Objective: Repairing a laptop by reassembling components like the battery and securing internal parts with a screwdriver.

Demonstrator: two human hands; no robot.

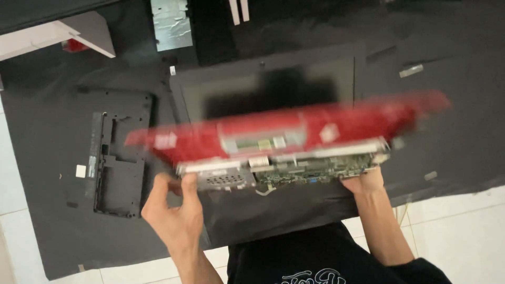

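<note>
A red laptop body, opened up so that its green circuit board and metal frame show along the near edge, is held tilted in the air and is blurred by motion. My left hand grips its near left corner by the perforated metal part. My right hand holds the near right corner from below. Behind it lies a dark laptop screen panel flat on the black mat.
A black plastic bottom cover lies on the mat to the left. A silver foil sheet rests at the top, with two white strips beside it. A white board sits at top left. White floor tiles border the mat.
</note>
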